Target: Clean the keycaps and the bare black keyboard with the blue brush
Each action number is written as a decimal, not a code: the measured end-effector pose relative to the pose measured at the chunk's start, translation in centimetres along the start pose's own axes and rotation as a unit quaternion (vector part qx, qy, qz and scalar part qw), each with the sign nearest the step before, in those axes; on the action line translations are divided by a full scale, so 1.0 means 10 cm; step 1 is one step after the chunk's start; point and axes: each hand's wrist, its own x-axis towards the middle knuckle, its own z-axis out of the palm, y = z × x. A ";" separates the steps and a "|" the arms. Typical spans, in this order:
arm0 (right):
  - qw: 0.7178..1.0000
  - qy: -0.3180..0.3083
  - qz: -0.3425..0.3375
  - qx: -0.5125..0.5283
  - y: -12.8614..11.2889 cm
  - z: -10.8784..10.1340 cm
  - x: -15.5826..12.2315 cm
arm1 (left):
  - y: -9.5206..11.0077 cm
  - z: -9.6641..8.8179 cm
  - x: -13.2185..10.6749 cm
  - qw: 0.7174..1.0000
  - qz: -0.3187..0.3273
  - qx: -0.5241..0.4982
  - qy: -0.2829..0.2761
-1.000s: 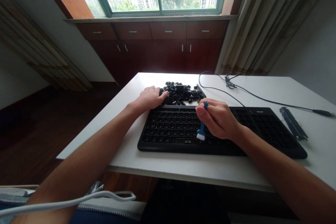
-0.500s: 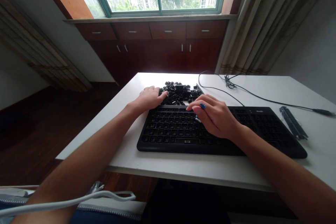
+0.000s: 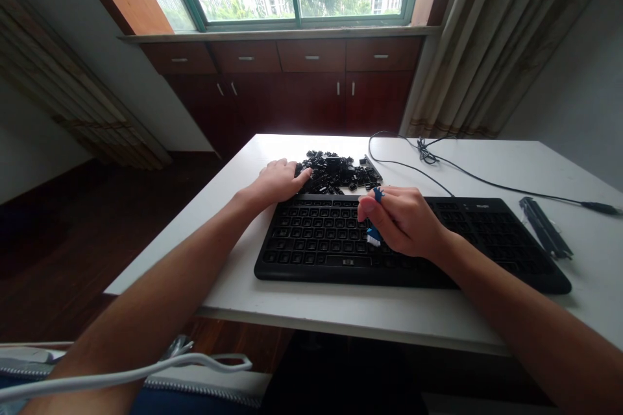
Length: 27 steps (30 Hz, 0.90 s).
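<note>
Across the front of the table lies a black keyboard with its keycaps taken off, the sockets bare. My right hand is closed around a small blue brush over the middle of the keyboard. White bristles point down near the sockets, and a blue end shows above the fingers; the rest is hidden in the hand. My left hand rests flat with fingers apart at the keyboard's upper left corner. Its thumb touches or nearly touches a heap of loose black keycaps behind the keyboard.
A black cable runs over the back right of the white table. Right of the keyboard lies a dark, narrow object in what looks like clear wrap. Low on the left, a white cord crosses in front of the left forearm.
My right hand has drawn slightly right and turned, its fingers curling in more. More of the brush's bristle end now shows. My left hand has stayed in place.
</note>
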 end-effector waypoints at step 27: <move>0.999 -0.001 0.016 0.033 0.01 0.03 -0.01 | 0.04 -0.04 -0.03 1.000 -0.005 -0.003 -0.003</move>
